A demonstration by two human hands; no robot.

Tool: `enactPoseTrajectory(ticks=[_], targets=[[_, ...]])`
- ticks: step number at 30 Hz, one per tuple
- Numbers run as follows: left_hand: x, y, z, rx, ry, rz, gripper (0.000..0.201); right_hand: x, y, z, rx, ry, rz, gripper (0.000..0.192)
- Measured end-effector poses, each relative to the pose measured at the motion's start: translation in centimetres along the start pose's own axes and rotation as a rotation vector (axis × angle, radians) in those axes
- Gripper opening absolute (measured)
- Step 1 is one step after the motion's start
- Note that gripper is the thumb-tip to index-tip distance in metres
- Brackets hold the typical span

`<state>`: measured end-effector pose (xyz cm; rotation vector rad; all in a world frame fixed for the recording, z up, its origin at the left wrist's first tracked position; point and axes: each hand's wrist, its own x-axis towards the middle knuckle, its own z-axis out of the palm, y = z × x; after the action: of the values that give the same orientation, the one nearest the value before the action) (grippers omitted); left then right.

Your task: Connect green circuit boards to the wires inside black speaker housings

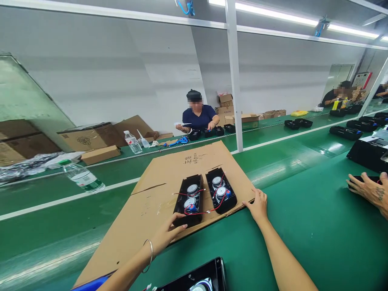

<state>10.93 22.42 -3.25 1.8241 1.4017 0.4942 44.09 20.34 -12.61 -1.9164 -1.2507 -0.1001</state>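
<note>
Two black speaker housings lie side by side on a flat cardboard sheet (157,190) on the green bench. The left housing (189,199) and the right housing (220,190) each show two round drivers and red wires. My left hand (165,233) touches the near end of the left housing, fingers spread, a bangle on the wrist. My right hand (257,206) rests on the near right edge of the cardboard, holding nothing. Another black housing (197,279) sits at the bottom edge, close to me.
A co-worker's hand (368,189) lies on the bench at right beside a black box (368,153). Across the belt a seated person (198,115) handles black parts. Water bottles (83,177), cardboard boxes (87,139) and a white post (235,76) stand beyond.
</note>
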Motion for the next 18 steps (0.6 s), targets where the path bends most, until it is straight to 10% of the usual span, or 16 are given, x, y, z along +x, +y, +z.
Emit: enactPoseTrajectory(ticks=[6, 14, 18], targets=[[-0.9, 1.4, 0.4, -0.083, -0.097, 0.029, 0.048, -0.2, -1.0, -0.1, 0.089, 0.047, -0.09, 0.054], [-0.7, 1.1, 1.3, -0.263, -0.298, 0.075, 0.071, -3.8, -8.5, 0.5, 0.187, 0.009, -0.276, 0.106], [-0.2, 1.0, 1.3, -0.291, -0.325, 0.079, 0.074, -4.2, -10.4, 2.1, 0.175, 0.066, -0.215, 0.096]])
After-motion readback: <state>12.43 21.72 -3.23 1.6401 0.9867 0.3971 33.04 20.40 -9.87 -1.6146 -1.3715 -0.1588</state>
